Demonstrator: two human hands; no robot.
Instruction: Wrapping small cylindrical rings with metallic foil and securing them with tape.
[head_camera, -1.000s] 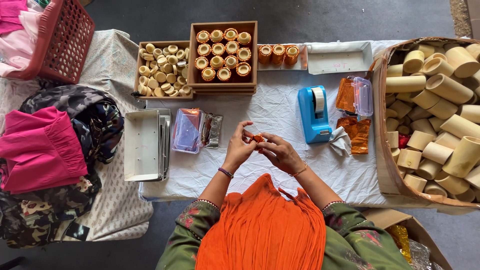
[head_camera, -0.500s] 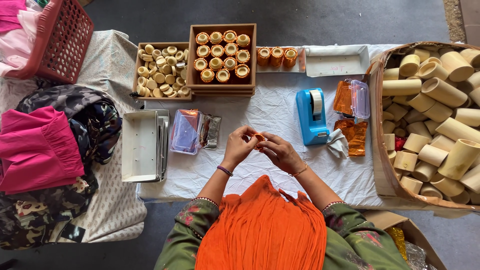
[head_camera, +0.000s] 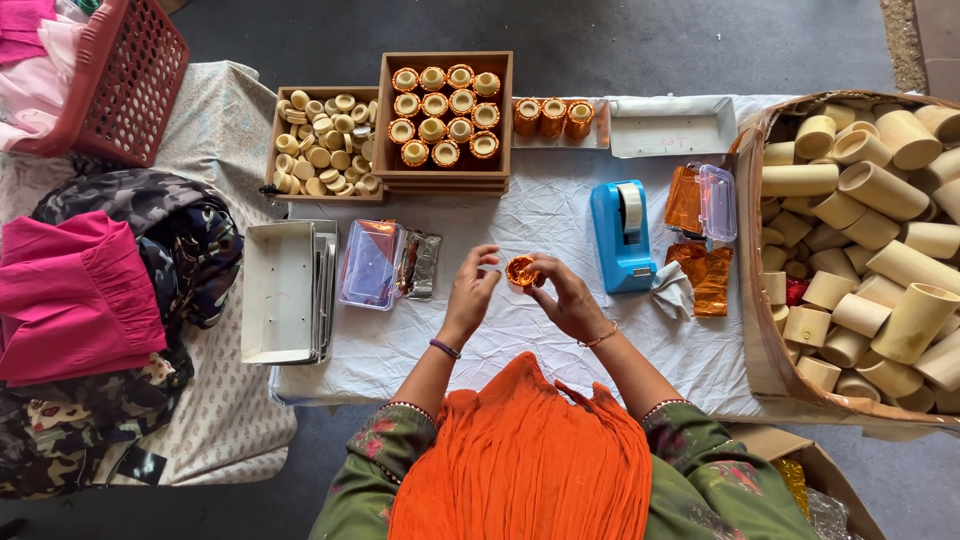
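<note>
From my head cam: both hands, left hand (head_camera: 470, 296) and right hand (head_camera: 563, 297), pinch a small orange foil-wrapped cup (head_camera: 521, 270) over the white cloth (head_camera: 520, 340), near its middle, just left of the blue tape dispenser (head_camera: 620, 235).

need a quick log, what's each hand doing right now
left hand: fingers closed on the small orange foil cup
right hand: fingers closed on the same cup

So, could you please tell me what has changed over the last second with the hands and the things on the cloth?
Very little. Both hands, the left hand and the right hand, still hold the small orange-wrapped piece between their fingertips above the white cloth; only the fingers have shifted slightly around it. Nothing was picked up or let go. The blue tape dispenser, the wooden trays and the basket of tubes stayed put.
</note>
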